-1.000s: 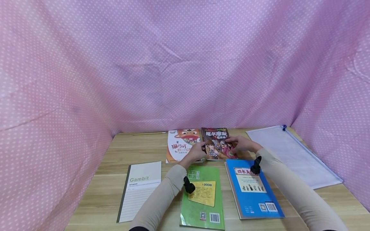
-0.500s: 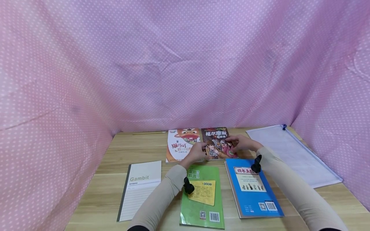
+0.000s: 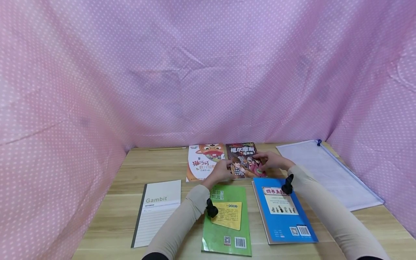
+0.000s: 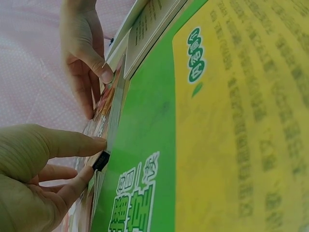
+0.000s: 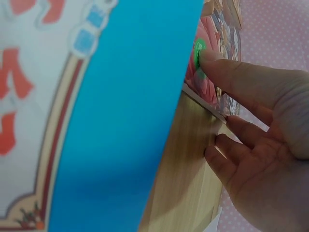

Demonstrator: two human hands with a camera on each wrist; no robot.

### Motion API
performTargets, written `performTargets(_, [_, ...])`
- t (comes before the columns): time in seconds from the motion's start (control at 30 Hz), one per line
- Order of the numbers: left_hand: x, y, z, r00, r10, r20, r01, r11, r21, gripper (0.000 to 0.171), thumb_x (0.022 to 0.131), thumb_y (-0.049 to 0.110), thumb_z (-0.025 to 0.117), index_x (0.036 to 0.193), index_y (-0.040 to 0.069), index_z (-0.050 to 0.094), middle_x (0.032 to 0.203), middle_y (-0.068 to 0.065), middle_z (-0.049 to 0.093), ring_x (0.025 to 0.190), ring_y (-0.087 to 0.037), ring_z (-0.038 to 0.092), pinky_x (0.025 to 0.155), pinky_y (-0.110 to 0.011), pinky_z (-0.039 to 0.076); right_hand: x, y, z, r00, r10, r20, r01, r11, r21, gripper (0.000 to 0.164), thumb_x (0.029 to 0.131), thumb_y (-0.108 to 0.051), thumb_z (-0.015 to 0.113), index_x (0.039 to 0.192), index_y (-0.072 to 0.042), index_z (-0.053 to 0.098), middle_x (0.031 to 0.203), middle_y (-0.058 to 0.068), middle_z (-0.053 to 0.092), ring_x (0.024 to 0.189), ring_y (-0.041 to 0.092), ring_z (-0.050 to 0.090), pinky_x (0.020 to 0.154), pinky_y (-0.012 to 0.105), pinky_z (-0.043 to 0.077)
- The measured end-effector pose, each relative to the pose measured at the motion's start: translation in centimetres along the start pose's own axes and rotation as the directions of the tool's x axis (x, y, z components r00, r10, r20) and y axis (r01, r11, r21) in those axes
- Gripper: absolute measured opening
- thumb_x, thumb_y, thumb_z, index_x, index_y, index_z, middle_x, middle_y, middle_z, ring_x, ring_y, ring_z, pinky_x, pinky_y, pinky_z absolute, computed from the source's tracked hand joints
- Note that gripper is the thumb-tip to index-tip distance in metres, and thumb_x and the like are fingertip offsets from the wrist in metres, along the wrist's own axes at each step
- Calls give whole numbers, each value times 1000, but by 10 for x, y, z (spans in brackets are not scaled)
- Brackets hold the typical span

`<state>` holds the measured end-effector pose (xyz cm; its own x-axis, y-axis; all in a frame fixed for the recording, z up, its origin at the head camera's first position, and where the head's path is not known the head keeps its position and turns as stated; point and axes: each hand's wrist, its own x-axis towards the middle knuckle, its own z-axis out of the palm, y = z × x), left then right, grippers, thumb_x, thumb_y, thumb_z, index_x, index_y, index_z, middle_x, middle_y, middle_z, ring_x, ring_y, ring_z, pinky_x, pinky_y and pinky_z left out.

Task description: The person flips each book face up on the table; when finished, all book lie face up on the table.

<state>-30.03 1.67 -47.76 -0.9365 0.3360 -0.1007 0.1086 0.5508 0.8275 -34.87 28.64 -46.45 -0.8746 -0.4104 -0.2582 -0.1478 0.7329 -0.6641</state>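
A dark comic-style book with white lettering lies at the back middle of the wooden table, a hand at each side. My left hand pinches its near left edge; in the left wrist view, a black bit of the book shows between thumb and forefinger. From the right, my right hand grips the opposite edge. The right wrist view shows that thumb on the cover beside a green round spot, with fingers at the book's edge. Left of it lies a white and orange picture book, partly behind my left hand.
Nearer me lie a grey-white Gambit notebook, a green book under my left forearm, and a blue book by my right forearm. A white mesh pouch lies right; thin sticks lie back left. Pink dotted cloth hangs behind.
Both hands stay at the dark book's sides. A green spot by the right thumb now shows in the head view; otherwise little differs.
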Motion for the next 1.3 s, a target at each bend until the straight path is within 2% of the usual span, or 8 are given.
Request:
performTargets(0.13, [-3, -1, 0, 1000, 3, 2, -3, 1000, -4, 78, 80, 3, 83, 149, -3, 47, 143, -20, 56, 78, -20, 55, 70, -32, 57, -1, -1, 2, 1000, -3, 0, 3, 1000, -4, 66, 88, -9, 78, 148, -4, 51, 164, 28, 25, 147, 54, 25, 115, 63, 38])
performTargets(0.23, [-4, -2, 1, 1000, 8, -3, -8, 1000, 13, 77, 80, 5, 84, 149, -1, 48, 142, -19, 58, 101, -28, 63, 85, -38, 60, -3, -1, 2, 1000, -14, -2, 14, 1000, 7, 66, 88, -7, 78, 148, -3, 51, 163, 30, 24, 147, 55, 24, 115, 63, 39])
performTargets(0.37, [-6, -1, 2, 1000, 17, -12, -17, 1000, 23, 74, 82, 6, 84, 148, 2, 51, 146, -17, 56, 131, -34, 56, 105, -44, 54, -6, -1, 5, 1000, -7, -9, 7, 1000, 16, 66, 88, -7, 78, 148, -3, 51, 164, 29, 24, 148, 56, 23, 116, 64, 36])
performTargets(0.63, [-19, 7, -4, 999, 46, 5, -46, 997, -63, 68, 81, 2, 81, 145, 6, 56, 136, -17, 62, 120, -32, 60, 94, -40, 57, -9, -1, 10, 999, 9, -39, -8, 1000, 6, 64, 90, -8, 77, 148, -4, 51, 164, 27, 26, 148, 55, 23, 116, 64, 36])
performTargets(0.93, [-34, 15, -27, 987, 153, 39, -150, 986, -79, 58, 88, 6, 76, 143, 5, 57, 144, -17, 59, 130, -38, 56, 101, -47, 55, -21, -20, 9, 991, -70, -116, 63, 996, -63, 56, 91, -12, 75, 143, -3, 57, 156, 30, 41, 143, 54, 36, 111, 69, 39])
performTargets(1.1, [-48, 13, -44, 981, 192, 39, -191, 981, -43, 58, 88, 7, 75, 142, 4, 57, 143, -19, 59, 129, -35, 58, 105, -47, 53, -33, -39, 8, 983, -142, -120, 135, 989, -65, 59, 92, -13, 75, 146, -2, 53, 157, 28, 39, 134, 49, 49, 103, 59, 51])
performTargets(1.2, [-56, 9, -53, 980, 198, 32, -197, 980, -36, 58, 88, 7, 76, 142, 2, 56, 141, -22, 59, 126, -36, 60, 106, -47, 53, -43, -52, 10, 973, -205, -104, 202, 979, -39, 61, 91, -9, 75, 147, 0, 51, 148, 30, 50, 115, 45, 61, 88, 47, 58])
performTargets(1.3, [-65, 2, -59, 980, 194, 33, -194, 981, -17, 58, 88, 10, 77, 142, 0, 56, 140, -23, 60, 124, -36, 61, 104, -45, 54, -52, -64, 14, 964, -255, -78, 254, 967, -27, 61, 91, -9, 75, 147, -2, 52, 139, 29, 57, 98, 36, 64, 78, 36, 57])
